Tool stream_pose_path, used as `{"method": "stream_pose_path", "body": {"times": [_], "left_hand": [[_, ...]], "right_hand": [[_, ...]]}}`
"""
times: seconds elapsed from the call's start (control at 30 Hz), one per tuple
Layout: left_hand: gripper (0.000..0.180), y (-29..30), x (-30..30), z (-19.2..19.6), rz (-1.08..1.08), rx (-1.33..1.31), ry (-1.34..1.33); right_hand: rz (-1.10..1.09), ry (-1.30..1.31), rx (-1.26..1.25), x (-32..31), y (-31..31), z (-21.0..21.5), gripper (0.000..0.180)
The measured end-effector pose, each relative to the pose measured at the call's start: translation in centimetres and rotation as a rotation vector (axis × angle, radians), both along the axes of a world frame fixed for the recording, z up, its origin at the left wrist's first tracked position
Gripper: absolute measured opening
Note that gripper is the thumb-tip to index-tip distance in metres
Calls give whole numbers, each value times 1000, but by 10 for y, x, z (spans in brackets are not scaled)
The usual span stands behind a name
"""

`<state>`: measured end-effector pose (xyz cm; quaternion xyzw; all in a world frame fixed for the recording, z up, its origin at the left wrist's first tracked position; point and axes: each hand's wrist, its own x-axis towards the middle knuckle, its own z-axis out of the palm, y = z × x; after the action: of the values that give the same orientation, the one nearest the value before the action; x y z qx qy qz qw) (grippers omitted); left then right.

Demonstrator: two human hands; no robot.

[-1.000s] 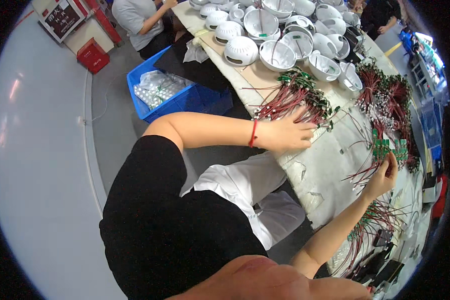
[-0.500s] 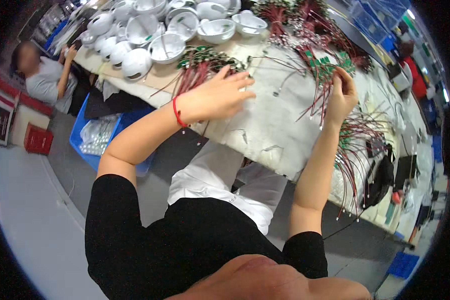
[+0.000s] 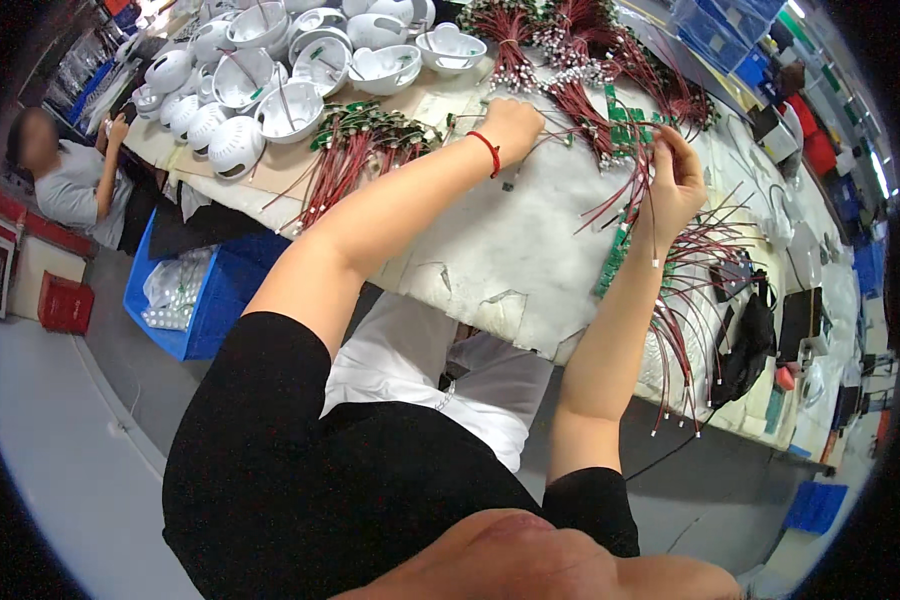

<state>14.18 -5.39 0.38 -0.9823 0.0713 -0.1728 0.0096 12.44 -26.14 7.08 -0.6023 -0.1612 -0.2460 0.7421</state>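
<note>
Two bare hands work over a pale surface (image 3: 530, 240). The right hand (image 3: 670, 185), at 1 o'clock, has its fingers closed on a bundle of red wires (image 3: 635, 175) with small green circuit boards (image 3: 625, 112), held just above the surface. The left hand (image 3: 510, 120), at 12 o'clock, with a red wristband (image 3: 488, 152), rests on the surface; I cannot tell if its fingers grip anything. White lamp housings (image 3: 290, 110) stand at 11 o'clock.
</note>
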Motion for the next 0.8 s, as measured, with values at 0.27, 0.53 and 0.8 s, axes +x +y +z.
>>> {"method": "stream_pose_path", "body": {"times": [0.27,0.53,0.8], "left_hand": [[21,-14,-1,24,-5,-349,-82],[30,-34,18,-5,64,-282,72],[25,-21,51,-29,15,-190,-126]], "right_hand": [[-34,10,14,1,-9,-1,13],[-34,34,7,8,-10,-4,13],[-25,57,-24,13,-12,-9,14]]}}
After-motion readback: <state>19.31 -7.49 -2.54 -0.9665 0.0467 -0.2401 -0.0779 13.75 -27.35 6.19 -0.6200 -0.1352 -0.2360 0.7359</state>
